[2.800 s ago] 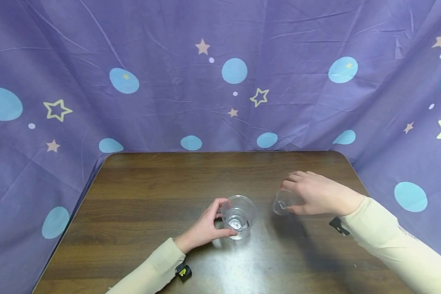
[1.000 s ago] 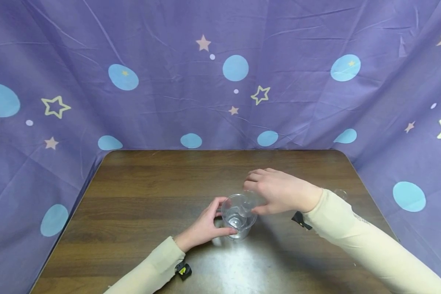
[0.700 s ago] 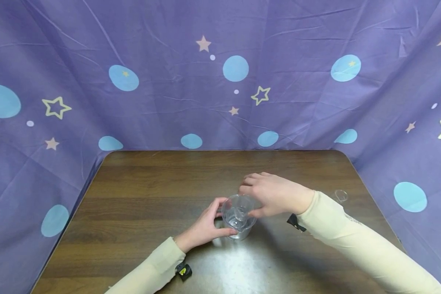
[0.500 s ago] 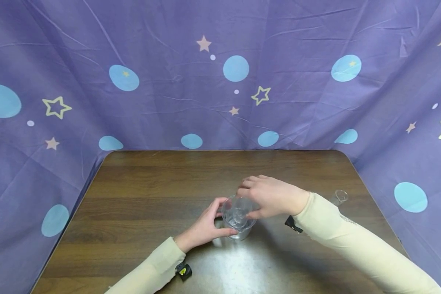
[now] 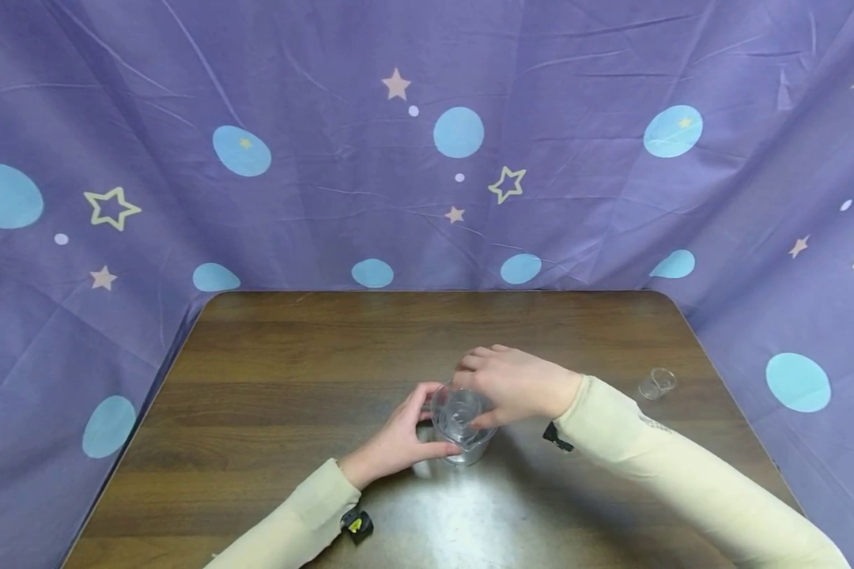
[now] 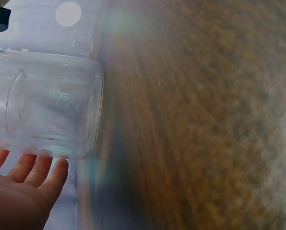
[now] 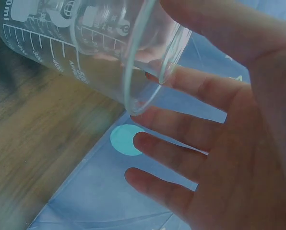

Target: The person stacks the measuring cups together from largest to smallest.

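A large clear glass beaker (image 5: 473, 452) with white volume marks (image 7: 61, 48) stands upright on the wooden table. My left hand (image 5: 407, 435) holds it from the left, thumb at the near side, fingers behind; the left wrist view shows the fingertips (image 6: 61, 165) against the glass. From above, my right hand (image 5: 515, 384) pinches a smaller clear beaker (image 5: 461, 406) by its rim between thumb and index finger. Most of that smaller beaker sits inside the large one, its rim (image 7: 174, 52) still sticking out above. The right hand's other fingers are spread loosely.
A tiny clear beaker (image 5: 658, 384) stands on the table (image 5: 313, 348) to the right, beyond the right forearm. A purple curtain (image 5: 327, 158) with stars and dots hangs around the table's back and sides.
My right hand has carried the smaller beaker leftward from the right side, then lowered it into the large beaker. The left hand stays in place. The tiny beaker has come out from behind the right arm.
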Action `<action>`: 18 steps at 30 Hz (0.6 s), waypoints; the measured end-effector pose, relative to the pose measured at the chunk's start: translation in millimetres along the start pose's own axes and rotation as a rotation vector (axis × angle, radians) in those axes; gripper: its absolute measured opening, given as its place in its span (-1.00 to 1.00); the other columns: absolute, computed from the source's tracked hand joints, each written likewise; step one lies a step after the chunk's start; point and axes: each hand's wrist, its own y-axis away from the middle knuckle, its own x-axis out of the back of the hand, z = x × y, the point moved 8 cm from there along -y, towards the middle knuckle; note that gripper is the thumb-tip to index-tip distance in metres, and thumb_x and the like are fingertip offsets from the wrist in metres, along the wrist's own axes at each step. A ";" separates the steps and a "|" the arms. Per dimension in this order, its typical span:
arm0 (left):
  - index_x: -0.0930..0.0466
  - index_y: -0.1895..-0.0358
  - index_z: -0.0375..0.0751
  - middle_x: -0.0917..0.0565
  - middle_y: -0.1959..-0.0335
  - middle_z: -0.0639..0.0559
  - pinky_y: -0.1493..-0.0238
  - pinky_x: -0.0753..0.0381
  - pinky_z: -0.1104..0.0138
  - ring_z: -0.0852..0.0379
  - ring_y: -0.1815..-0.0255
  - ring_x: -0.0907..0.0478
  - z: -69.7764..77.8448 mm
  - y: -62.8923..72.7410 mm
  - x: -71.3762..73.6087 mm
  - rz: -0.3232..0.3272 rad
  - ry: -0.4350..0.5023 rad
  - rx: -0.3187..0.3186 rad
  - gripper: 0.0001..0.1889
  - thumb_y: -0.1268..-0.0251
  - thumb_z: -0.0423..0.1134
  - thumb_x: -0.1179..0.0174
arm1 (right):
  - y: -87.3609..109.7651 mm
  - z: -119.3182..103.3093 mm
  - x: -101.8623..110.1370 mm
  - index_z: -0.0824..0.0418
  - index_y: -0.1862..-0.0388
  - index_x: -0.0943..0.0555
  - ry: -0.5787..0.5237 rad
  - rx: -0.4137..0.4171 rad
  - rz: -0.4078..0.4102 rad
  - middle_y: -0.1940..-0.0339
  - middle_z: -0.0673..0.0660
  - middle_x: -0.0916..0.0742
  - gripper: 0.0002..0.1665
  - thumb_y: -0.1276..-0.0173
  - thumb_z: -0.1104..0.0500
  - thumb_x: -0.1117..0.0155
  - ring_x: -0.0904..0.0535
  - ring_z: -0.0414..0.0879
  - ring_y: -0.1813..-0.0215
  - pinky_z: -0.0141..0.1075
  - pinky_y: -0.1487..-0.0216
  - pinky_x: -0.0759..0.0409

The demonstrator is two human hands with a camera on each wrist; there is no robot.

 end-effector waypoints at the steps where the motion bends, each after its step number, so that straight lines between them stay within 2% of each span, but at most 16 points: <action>1: -0.26 -0.43 -0.11 -0.44 -0.40 -0.06 -0.36 -0.60 0.18 -0.02 -0.35 -0.48 0.1 0.1 0.0 -0.001 0.002 0.000 -0.16 -0.15 -0.13 -0.58 | -0.9 -0.2 -1.3 0.07 -0.11 -0.68 0.007 -0.001 -0.004 -0.05 0.05 -0.73 -0.37 -0.15 -0.21 -0.60 -0.63 0.00 -0.15 -0.10 -0.10 -0.68; 10: -0.27 -0.43 -0.11 -0.44 -0.40 -0.06 -0.37 -0.59 0.19 -0.04 -0.33 -0.52 0.3 0.8 -0.5 -0.004 0.019 -0.005 -0.15 -0.14 -0.14 -0.60 | -7.4 -3.2 -13.2 -0.06 -0.20 -0.68 0.029 -0.003 -0.054 -0.16 0.10 -0.73 -0.32 -0.13 -0.23 -0.62 -0.62 0.04 -0.21 -0.03 -0.17 -0.67; 18: -0.26 -0.45 -0.11 -0.44 -0.42 -0.02 -0.39 -0.57 0.16 -0.01 -0.38 -0.45 0.3 0.9 0.7 -0.009 0.004 0.009 -0.15 -0.16 -0.12 -0.58 | -11.8 -4.2 -20.7 -0.07 -0.16 -0.70 0.094 -0.014 -0.077 -0.20 0.13 -0.72 -0.31 -0.07 -0.26 -0.64 -0.63 0.05 -0.21 -0.05 -0.15 -0.67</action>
